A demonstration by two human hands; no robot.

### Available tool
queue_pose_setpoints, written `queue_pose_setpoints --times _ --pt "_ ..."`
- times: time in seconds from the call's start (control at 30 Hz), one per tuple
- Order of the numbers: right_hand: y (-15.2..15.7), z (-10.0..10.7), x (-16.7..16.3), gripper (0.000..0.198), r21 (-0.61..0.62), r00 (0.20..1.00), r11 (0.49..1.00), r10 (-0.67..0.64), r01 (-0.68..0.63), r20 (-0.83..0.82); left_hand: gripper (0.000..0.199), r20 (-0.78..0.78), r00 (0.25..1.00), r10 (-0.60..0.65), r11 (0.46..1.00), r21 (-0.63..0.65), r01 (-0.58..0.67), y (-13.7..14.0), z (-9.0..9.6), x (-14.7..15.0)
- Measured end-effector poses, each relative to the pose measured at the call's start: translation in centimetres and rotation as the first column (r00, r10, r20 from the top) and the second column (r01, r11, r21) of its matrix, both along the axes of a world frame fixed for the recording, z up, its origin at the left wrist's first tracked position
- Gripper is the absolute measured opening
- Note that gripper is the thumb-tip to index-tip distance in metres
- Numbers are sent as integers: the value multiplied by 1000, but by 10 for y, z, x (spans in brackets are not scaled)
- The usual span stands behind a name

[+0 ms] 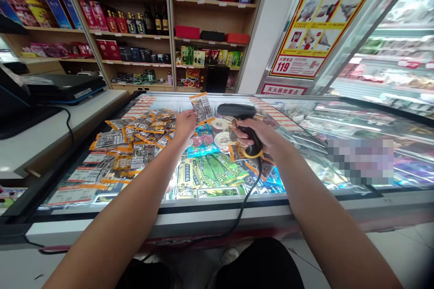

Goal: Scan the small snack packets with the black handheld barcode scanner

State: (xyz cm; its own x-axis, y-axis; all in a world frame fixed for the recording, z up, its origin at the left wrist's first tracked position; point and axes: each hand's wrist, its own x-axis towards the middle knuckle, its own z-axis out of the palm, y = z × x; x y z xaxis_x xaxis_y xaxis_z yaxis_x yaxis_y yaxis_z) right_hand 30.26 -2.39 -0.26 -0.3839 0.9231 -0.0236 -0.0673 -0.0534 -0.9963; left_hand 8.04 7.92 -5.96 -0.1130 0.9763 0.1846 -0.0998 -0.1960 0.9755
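My left hand [186,125] grips the edge of a small orange-and-clear snack packet [202,107], raised above the glass top of a chest freezer. My right hand [252,134] is wrapped round the handle of a black and yellow barcode scanner [236,110], whose head points left toward the packet. A black cable [244,203] hangs from the scanner's base over the freezer's front edge. To the left of my left hand lies a heap of similar snack packets [139,156] on the glass. Several more packets [237,151] lie beneath the scanner.
Through the freezer glass, green ice-cream wrappers [220,168] and round tubs [223,140] show. A counter [68,119] with a black weighing scale [64,86] stands on the left. Shelves of boxes and bottles [135,25] line the back, and a fire-safety poster [325,18] hangs at right.
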Motion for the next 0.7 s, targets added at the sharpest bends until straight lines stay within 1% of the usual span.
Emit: queue_pose_setpoints --times 0.13,0.27,0.37,0.43,0.47,0.5,0.53,0.57,0.6,0.63,0.67,0.7 --pt "1 -3 1 29 1 992 1000 -10 10 122 15 18 1000 19 1000 -7 -19 -2 5 -3" --pt "-1 -1 0 33 -30 986 997 -70 75 153 14 14 1000 24 1000 -12 -23 -3 6 -3" --pt "-2 -1 -2 38 -44 984 994 -90 98 157 16 1 1000 25 1000 -12 -25 -2 6 -4" --pt "0 -2 -1 38 -41 986 996 -77 83 146 20 -72 996 48 998 39 -45 -1 9 -7" --pt "1 -3 0 36 -37 989 996 -75 80 125 22 -143 987 76 992 107 -61 -1 11 -10" --pt "3 -4 0 34 -36 992 996 -82 85 91 23 -234 965 122 976 204 -74 -1 13 -13" --pt "4 -4 2 32 -42 994 994 -99 101 43 23 -338 923 182 947 315 -72 -3 16 -17" --pt "6 -4 3 29 -54 992 991 -126 125 -19 24 -447 860 246 910 413 -46 -5 19 -19" --pt "8 -4 5 27 -73 983 985 -162 156 -87 26 -560 772 301 880 475 2 -9 21 -21" --pt "10 -3 7 26 -96 967 978 -199 186 -159 28 -675 658 335 866 496 67 -13 23 -22" --pt "11 -2 9 25 -118 946 971 -231 208 -228 30 -779 524 345 868 476 137 -19 24 -21" --pt "12 -1 11 25 -138 920 964 -260 229 -292 30 -863 382 330 882 426 200 -24 24 -19"
